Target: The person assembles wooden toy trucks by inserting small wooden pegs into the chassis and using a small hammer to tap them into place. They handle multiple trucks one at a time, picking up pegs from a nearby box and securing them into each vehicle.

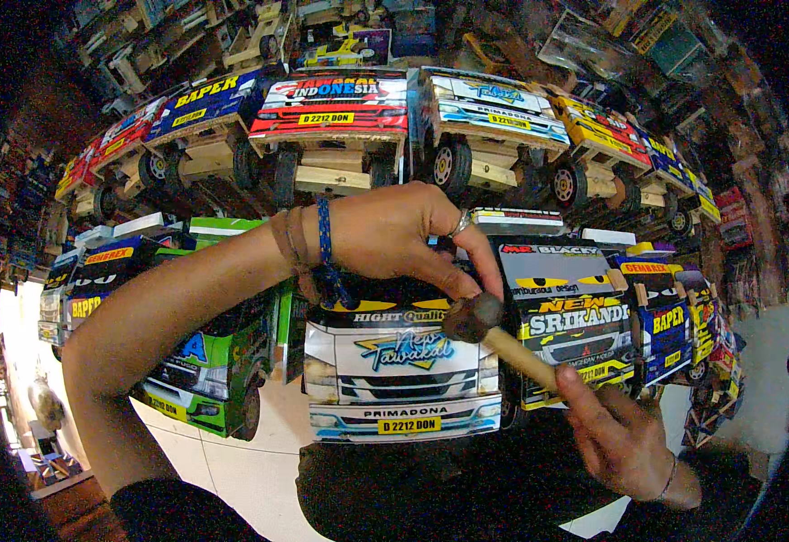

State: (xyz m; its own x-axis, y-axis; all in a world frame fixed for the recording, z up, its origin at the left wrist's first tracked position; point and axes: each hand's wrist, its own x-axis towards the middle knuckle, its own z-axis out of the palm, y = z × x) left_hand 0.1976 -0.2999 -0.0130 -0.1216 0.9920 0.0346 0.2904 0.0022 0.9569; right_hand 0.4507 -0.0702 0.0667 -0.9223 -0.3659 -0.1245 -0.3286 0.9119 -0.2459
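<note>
My right hand [618, 441] grips the pale wooden handle of a hammer [522, 358]. The dark hammer head lies over the right side of a white and blue toy truck [396, 370], just below its windscreen. Reaching across the truck's top, my left hand [412, 237] has thumb and forefinger bent together right behind the hammer head. Whatever they pinch, if anything, is hidden. Cords circle the left wrist, and a ring sits on one finger. The truck's printed front faces me.
A green toy truck [205, 379] stands to the left, and a black and yellow one [575, 325] stands close on the right. Behind them, a raised row holds more wooden trucks, including a red and white one [329, 107]. Pale floor tiles [250, 470] show below.
</note>
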